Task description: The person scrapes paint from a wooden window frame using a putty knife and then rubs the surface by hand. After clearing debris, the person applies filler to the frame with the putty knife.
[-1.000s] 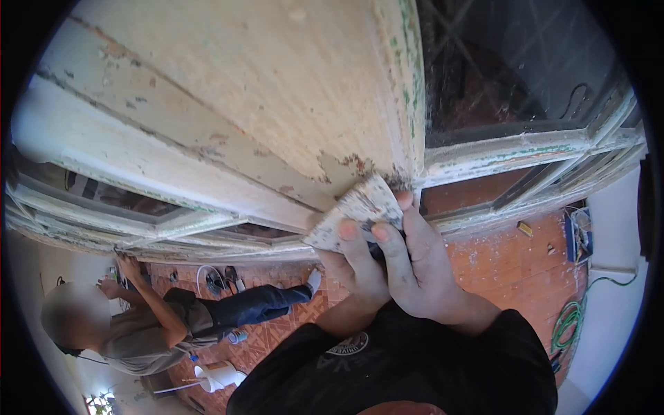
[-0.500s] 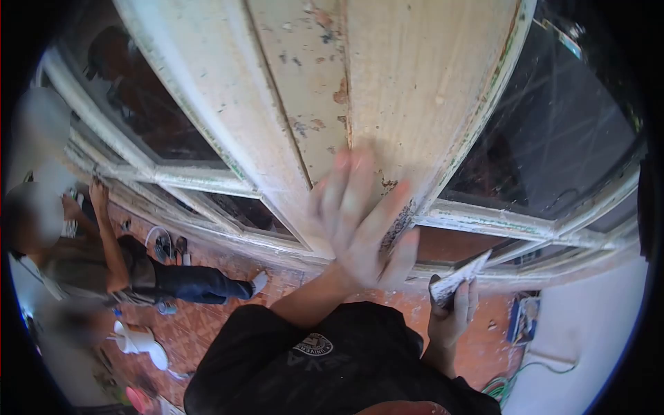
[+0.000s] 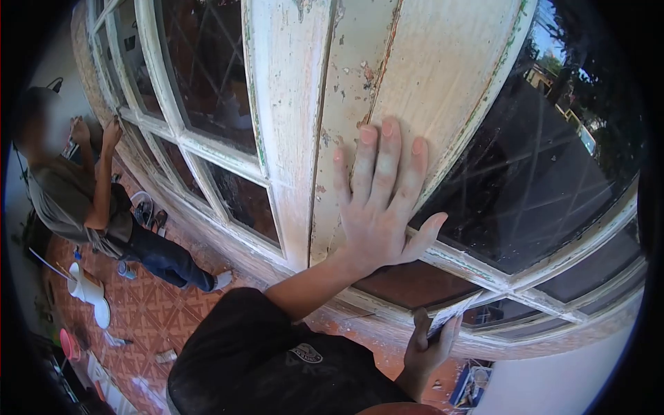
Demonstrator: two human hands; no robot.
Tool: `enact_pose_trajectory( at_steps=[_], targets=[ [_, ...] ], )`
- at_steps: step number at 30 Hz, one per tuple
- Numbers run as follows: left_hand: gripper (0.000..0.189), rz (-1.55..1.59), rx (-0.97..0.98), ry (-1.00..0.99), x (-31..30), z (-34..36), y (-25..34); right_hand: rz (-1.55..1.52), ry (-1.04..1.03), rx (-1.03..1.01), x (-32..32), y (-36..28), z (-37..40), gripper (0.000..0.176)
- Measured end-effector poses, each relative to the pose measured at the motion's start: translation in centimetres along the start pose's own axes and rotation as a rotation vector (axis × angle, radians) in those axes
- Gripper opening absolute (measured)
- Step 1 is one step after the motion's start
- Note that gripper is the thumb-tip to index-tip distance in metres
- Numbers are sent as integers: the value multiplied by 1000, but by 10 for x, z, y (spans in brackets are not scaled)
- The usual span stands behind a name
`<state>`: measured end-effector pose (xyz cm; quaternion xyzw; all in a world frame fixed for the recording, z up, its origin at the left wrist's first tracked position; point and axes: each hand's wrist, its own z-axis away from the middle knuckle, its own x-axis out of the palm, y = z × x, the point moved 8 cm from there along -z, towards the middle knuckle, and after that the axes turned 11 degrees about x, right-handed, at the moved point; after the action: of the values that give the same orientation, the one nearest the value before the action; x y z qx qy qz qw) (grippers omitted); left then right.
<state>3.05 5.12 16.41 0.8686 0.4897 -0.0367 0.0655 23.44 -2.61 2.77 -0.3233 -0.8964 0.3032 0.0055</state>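
Note:
Flat against the worn cream wooden frame (image 3: 436,55) lies my left hand (image 3: 380,207), its fingers spread and pointing up, with nothing in it. Lower right, my right hand (image 3: 430,346) is closed around a folded, whitish sheet (image 3: 451,309), which looks like sandpaper. The sheet's pointed corner sticks up beside the lower window bars. Chipped paint and bare patches show on the wood around my left hand's fingertips. Part of the wood lies hidden beneath that palm.
Glass panes (image 3: 526,187) flank the frame. At the left, another person (image 3: 76,200) stands with both hands raised near the window frame. On the tiled floor (image 3: 149,311) are a white bucket (image 3: 86,285), a red container (image 3: 70,344) and a blue tray (image 3: 472,384) at the lower right.
The view has swung, and more of the left windows shows. My left hand, blurred before, is now sharp and flat on the wood. My right hand still holds the sheet, lower in view.

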Motion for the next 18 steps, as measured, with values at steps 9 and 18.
enact_pose_trajectory(
  at_steps=[9, 18],
  targets=[
    [32, 353, -55, -406, 1, 194, 21, -625, -123, 705, -13, 32, -3, 38],
    [69, 1055, -244, -363, -18, 116, 10, -693, -439, 755, 53, -21, -16, 39]
  ],
)
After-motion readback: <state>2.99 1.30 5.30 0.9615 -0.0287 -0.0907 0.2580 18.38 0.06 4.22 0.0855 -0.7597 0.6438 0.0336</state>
